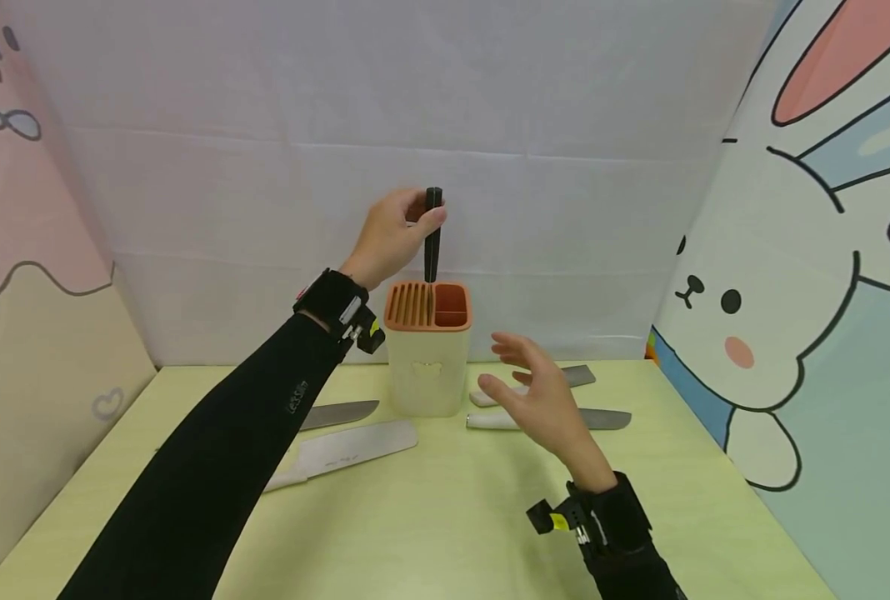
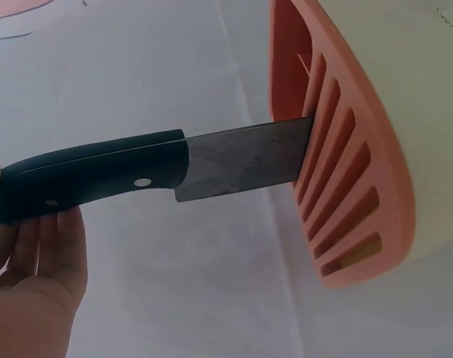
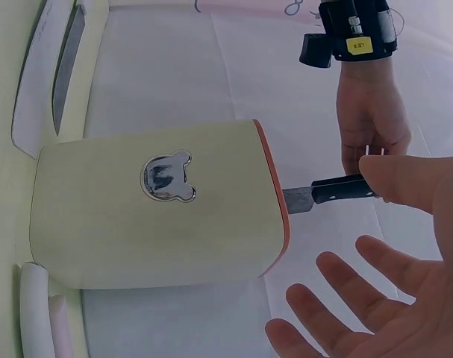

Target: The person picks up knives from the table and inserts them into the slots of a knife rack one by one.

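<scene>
My left hand (image 1: 394, 232) grips the black riveted handle of a kitchen knife (image 2: 99, 173) by its upper end. The blade points down, its lower part hidden in a slot of the knife holder (image 1: 428, 371), a cream box with an orange slotted top (image 2: 364, 179). Part of the blade still shows between handle and slot in the left wrist view. In front of the holder and to its right, my right hand (image 1: 538, 400) hovers with fingers spread and nothing in it. It overlaps a white-handled knife (image 1: 602, 419) in the head view.
Left of the holder lie a wide-bladed cleaver (image 1: 355, 447) and another knife (image 1: 340, 413), partly behind the left sleeve. At the right, a second white-handled blade (image 1: 578, 376) lies behind the first. A white cloth wall (image 1: 265, 200) rises behind the pale yellow table (image 1: 415, 542).
</scene>
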Available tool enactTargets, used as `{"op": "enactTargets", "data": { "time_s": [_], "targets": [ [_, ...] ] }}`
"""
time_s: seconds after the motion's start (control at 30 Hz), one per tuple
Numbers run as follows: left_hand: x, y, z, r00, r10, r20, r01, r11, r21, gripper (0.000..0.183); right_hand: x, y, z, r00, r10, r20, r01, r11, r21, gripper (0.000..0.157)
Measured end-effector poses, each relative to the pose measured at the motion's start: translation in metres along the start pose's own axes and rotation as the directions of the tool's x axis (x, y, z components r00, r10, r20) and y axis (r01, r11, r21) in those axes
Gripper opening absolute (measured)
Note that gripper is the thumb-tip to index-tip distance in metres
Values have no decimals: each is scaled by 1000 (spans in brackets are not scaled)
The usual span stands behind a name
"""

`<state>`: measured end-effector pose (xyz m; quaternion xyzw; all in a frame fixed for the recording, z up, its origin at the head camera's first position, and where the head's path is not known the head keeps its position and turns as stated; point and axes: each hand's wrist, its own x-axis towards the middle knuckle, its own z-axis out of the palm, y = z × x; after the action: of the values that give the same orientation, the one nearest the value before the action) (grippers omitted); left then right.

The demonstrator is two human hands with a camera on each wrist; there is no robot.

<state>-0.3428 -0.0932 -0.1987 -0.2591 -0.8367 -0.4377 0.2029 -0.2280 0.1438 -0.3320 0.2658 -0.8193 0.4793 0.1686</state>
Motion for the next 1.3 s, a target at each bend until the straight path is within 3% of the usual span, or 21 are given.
{"op": "enactTargets", "data": {
  "time_s": [0.33,0.67,1.3],
  "targets": [
    [1,-15,7,1000,-14,-13,15,999,44,32,0,2,0,1000,13,-22,-13,1000,-5,58],
    [-3,-26,19,1000,-9,18,8,998,57,28,0,4,0,999,27,-26,-27,1000,3,58],
    [-7,-38,25,997,-75,25,73,995,62,28,0,2,0,999,30,-20,-30,1000,1,57]
  ]
}}
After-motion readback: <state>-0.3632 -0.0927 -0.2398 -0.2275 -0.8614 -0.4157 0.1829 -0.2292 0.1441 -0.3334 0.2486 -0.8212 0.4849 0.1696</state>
